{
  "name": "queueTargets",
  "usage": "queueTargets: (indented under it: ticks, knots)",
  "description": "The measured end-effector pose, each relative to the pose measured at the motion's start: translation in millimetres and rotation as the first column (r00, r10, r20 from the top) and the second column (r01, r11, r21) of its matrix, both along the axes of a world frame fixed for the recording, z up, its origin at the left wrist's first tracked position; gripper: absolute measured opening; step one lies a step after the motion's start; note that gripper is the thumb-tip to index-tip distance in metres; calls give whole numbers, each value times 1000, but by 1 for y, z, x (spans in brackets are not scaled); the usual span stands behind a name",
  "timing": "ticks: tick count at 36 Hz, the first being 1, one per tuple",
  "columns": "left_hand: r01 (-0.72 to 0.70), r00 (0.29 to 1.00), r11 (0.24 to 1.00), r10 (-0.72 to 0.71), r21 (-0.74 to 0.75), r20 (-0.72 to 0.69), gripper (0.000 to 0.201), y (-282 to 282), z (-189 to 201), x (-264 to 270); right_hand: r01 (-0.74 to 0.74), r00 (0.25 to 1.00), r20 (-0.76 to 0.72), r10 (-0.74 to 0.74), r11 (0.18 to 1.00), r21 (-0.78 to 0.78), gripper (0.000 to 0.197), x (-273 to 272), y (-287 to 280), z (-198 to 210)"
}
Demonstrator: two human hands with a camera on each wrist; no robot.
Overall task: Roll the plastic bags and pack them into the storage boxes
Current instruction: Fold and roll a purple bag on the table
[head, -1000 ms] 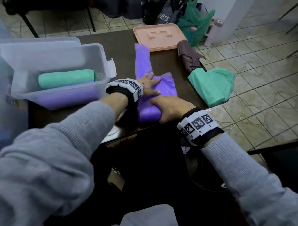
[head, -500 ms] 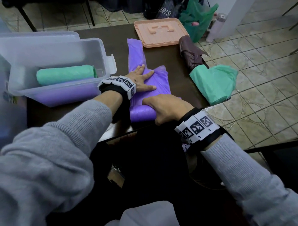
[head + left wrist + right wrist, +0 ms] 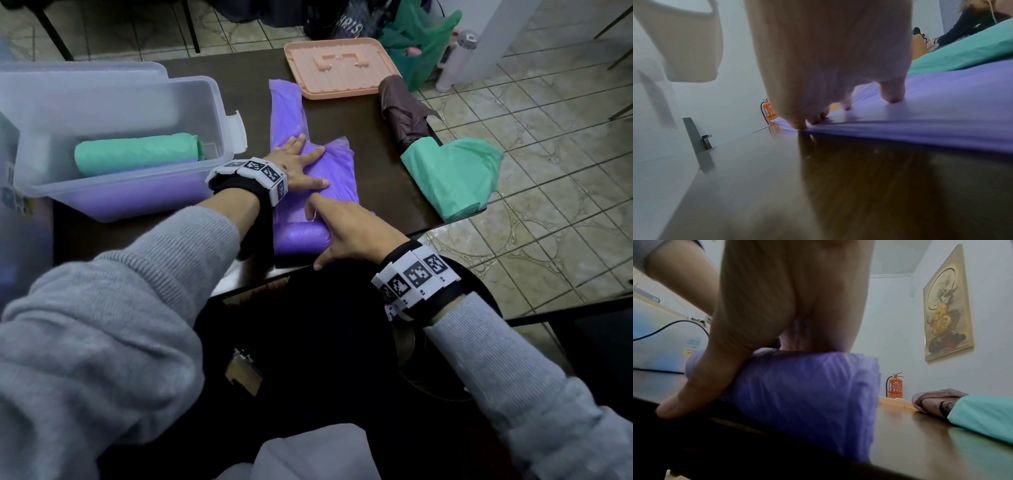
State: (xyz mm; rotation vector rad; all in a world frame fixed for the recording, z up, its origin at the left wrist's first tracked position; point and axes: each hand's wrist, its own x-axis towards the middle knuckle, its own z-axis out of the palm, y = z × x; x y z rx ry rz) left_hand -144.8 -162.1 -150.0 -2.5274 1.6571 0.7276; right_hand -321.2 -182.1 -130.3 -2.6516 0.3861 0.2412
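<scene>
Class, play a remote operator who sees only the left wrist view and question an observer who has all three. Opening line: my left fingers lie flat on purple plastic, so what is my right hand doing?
Observer: Your right hand rests on the rolled end of the purple plastic bag, thumb behind the roll.
Operator: Anything packed already?
Observer: Yes, a green rolled bag lies in the clear plastic storage box.
Operator: What is left to roll?
Observer: A folded green plastic bag overhangs the dark wooden table.
</scene>
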Motion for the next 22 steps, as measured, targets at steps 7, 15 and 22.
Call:
queueTargets:
  ticks: [7,15,22]
  knots:
    - [-23,999,999,22,-46,-41,85,0,5,-4,50,999,-9,-49,995,91,55,5,-10,1]
    - [-93,996,973,94,-211,-4,65,6,22,-17,-15,1000,-18,17,994,107,64,9,-24,0]
    - [-209,970,951,171,-226,-175,25,32,52,-32,103,994,12,-108,973,207,51,9,-31,-1]
